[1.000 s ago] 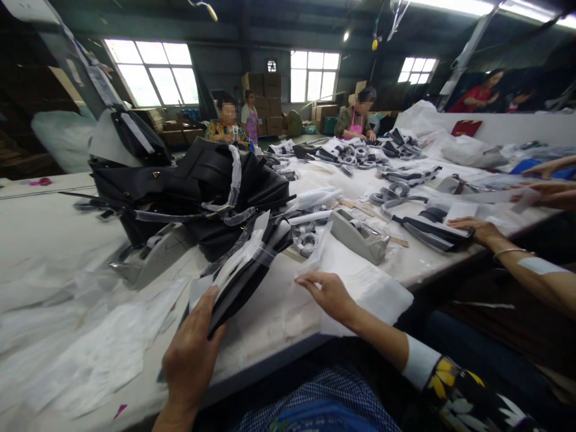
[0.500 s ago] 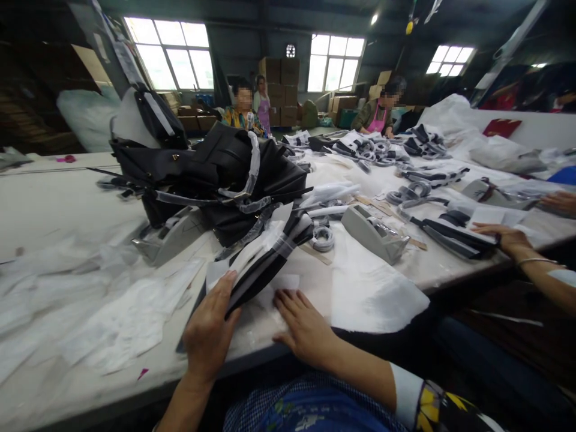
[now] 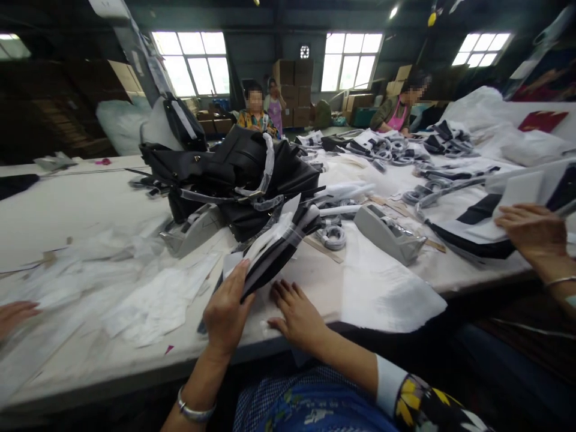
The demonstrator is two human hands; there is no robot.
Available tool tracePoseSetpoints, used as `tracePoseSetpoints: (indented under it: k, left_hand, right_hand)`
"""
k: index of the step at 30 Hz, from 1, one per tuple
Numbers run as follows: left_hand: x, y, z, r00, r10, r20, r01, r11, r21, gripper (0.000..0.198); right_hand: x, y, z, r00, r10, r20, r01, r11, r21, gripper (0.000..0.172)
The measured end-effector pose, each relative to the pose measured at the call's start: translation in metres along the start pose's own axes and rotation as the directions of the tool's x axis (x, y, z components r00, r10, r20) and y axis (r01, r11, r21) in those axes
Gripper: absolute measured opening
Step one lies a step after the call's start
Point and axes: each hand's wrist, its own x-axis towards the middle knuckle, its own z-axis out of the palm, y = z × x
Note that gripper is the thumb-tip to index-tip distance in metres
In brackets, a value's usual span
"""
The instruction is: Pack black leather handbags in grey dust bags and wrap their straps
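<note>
My left hand (image 3: 227, 309) is closed around the near end of a folded black bag (image 3: 274, 255), which has clear wrap and white sheeting along its top side. The bag slants up and away from me over the table. My right hand (image 3: 297, 315) lies on the tabletop just right of the bag, fingers stretched out, holding nothing that shows. Beyond the folded bag rises a heap of black handbags (image 3: 238, 162) with wrapped handles. A wrapped coil of strap (image 3: 333, 237) rests to its right.
Grey tape dispensers (image 3: 389, 234) (image 3: 191, 231) stand on both sides. Thin white sheets (image 3: 148, 300) litter the left, and a white foam sheet (image 3: 387, 288) overhangs the front edge. A co-worker's hand (image 3: 535, 234) holds a bag at right; another person's hand (image 3: 18, 315) shows at left.
The view has swung left, so things sit farther right. My left hand keeps its grip and my right stays flat. The right co-worker has lifted part of a bag; a hand has appeared at left.
</note>
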Motion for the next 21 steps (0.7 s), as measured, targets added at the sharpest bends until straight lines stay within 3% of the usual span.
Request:
tracePoseSetpoints:
  k: [4, 7, 9, 12, 14, 15, 16, 18, 20, 21]
  left_hand:
    - [0.009, 0.004, -0.002, 0.998, 0.061, -0.007, -0.061, 0.998, -0.001, 0.071]
    - [0.012, 0.011, -0.008, 0.990, 0.140, -0.032, -0.140, 0.990, 0.009, 0.069]
    - [0.008, 0.018, -0.012, 0.977, 0.203, -0.062, -0.202, 0.979, 0.021, 0.065]
    - [-0.009, 0.031, -0.012, 0.948, 0.305, -0.086, -0.304, 0.952, 0.031, 0.054]
    - [-0.024, 0.039, -0.007, 0.934, 0.350, -0.074, -0.349, 0.937, 0.024, 0.044]
    - [-0.031, 0.043, -0.003, 0.928, 0.365, -0.069, -0.365, 0.931, 0.018, 0.041]
    - [-0.038, 0.045, 0.000, 0.924, 0.377, -0.062, -0.376, 0.926, 0.015, 0.040]
    - [-0.046, 0.049, 0.006, 0.922, 0.384, -0.057, -0.383, 0.923, 0.021, 0.041]
    - [-0.050, 0.049, 0.008, 0.921, 0.385, -0.055, -0.384, 0.923, 0.032, 0.042]
    - [-0.050, 0.049, 0.008, 0.920, 0.387, -0.055, -0.386, 0.922, 0.034, 0.043]
  right_hand:
    - [0.015, 0.002, 0.007, 1.000, -0.012, -0.020, 0.013, 0.999, 0.048, 0.061]
    - [0.018, 0.003, 0.002, 0.980, -0.127, -0.152, 0.151, 0.975, 0.163, 0.046]
    - [0.005, 0.001, -0.010, 0.930, -0.263, -0.256, 0.324, 0.916, 0.236, 0.036]
    - [-0.023, -0.002, -0.040, 0.818, -0.458, -0.348, 0.560, 0.773, 0.299, 0.026]
    - [-0.033, -0.002, -0.065, 0.767, -0.515, -0.383, 0.631, 0.713, 0.304, 0.023]
    - [-0.032, -0.001, -0.077, 0.766, -0.505, -0.398, 0.630, 0.715, 0.305, 0.021]
    - [-0.027, 0.003, -0.087, 0.789, -0.464, -0.403, 0.595, 0.741, 0.311, 0.020]
    - [-0.005, 0.015, -0.102, 0.891, -0.283, -0.354, 0.403, 0.852, 0.334, 0.018]
    - [0.030, 0.032, -0.105, 0.978, -0.042, -0.206, 0.108, 0.941, 0.321, 0.021]
    - [0.050, 0.041, -0.103, 0.994, 0.068, -0.090, -0.040, 0.958, 0.284, 0.022]
